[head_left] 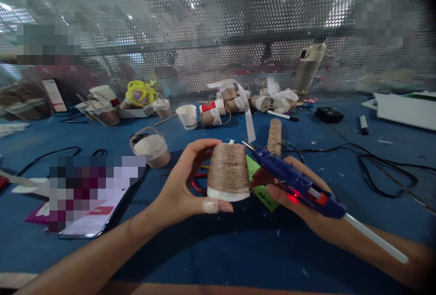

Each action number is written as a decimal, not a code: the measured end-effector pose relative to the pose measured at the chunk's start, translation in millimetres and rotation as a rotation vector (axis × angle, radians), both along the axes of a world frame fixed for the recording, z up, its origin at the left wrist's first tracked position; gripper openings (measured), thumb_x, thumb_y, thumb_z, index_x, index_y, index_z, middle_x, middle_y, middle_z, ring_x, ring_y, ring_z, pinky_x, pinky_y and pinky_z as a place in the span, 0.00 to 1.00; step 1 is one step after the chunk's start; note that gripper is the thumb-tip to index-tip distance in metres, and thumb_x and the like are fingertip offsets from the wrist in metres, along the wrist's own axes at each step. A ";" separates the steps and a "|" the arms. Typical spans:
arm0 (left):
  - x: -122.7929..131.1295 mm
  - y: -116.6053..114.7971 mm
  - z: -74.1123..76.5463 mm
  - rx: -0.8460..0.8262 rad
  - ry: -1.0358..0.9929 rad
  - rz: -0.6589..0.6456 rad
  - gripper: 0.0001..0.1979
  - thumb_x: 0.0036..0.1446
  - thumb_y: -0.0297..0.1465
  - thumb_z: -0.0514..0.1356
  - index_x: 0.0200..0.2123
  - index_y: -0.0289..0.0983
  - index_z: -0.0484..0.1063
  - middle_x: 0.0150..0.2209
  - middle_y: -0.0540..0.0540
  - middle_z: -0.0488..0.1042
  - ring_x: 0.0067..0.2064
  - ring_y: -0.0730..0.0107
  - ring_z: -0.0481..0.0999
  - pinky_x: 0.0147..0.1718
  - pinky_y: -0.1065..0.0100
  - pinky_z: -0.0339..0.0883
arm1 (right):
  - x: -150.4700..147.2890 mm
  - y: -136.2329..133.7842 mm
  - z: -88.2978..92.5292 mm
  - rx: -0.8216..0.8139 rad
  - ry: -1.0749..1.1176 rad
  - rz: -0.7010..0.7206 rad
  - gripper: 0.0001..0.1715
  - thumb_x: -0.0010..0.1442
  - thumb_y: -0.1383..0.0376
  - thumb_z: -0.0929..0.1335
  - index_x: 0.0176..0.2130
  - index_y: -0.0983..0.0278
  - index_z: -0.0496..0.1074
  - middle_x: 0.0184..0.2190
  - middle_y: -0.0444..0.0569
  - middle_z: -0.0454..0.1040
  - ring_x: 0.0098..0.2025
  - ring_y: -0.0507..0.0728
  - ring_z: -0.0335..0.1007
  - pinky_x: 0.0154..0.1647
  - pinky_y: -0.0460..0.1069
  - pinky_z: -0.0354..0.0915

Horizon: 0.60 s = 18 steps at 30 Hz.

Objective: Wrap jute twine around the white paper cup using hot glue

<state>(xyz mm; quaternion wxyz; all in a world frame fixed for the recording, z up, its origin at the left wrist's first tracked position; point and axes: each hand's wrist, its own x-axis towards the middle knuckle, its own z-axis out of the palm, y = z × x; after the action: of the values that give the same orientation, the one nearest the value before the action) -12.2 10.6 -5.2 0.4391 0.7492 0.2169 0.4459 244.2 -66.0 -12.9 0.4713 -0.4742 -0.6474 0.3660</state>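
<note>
My left hand (190, 186) grips an upside-down paper cup (229, 170) wound with brown twine, its white rim facing down and bare. A blue glue gun (289, 172) is held in my right hand (303, 195); a red light glows on it and a white glue stick sticks out of its back. The gun's nozzle points at the cup's upper right edge, close by; I cannot tell if they touch. Behind the cup lie red-handled scissors (198, 183), partly hidden. A green note (267, 198) with writing lies under my right hand, and a spool of twine (274, 135) stands behind the gun.
A twine-wrapped cup with a handle (151, 149) stands left of my hand. A phone (102, 208) lies at the left. Further back are a white paper cup (187, 117), white ribbon (250, 124) and a tilted bottle (308, 72). Black cable (374, 181) loops at the right.
</note>
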 end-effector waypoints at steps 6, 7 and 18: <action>-0.4 0.3 3.2 0.168 -0.139 0.033 0.45 0.39 0.42 0.78 0.60 0.48 0.66 0.59 0.44 0.70 0.61 0.52 0.72 0.63 0.53 0.67 | -2.2 -2.4 0.7 -0.062 0.196 0.138 0.12 0.63 0.62 0.72 0.46 0.56 0.69 0.49 0.49 0.80 0.50 0.60 0.80 0.49 0.57 0.76; -0.3 0.6 3.2 0.190 -0.146 0.039 0.45 0.39 0.43 0.78 0.60 0.48 0.66 0.59 0.44 0.70 0.61 0.52 0.72 0.63 0.52 0.67 | -2.2 -2.3 0.0 -0.051 0.207 0.143 0.12 0.63 0.63 0.73 0.45 0.56 0.69 0.49 0.49 0.80 0.49 0.61 0.80 0.48 0.56 0.77; 1.3 3.8 5.0 0.029 0.087 0.154 0.41 0.45 0.36 0.76 0.60 0.45 0.62 0.60 0.42 0.69 0.61 0.52 0.72 0.59 0.55 0.72 | -2.3 -16.3 24.1 0.401 -0.033 -0.134 0.08 0.69 0.61 0.66 0.37 0.58 0.74 0.28 0.48 0.76 0.33 0.57 0.77 0.35 0.50 0.75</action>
<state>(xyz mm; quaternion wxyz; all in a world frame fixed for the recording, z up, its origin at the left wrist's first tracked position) -10.9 14.3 -0.2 0.3829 0.7553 0.2862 0.4484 241.9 -82.3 11.2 0.5688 -0.4188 -0.6819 0.1899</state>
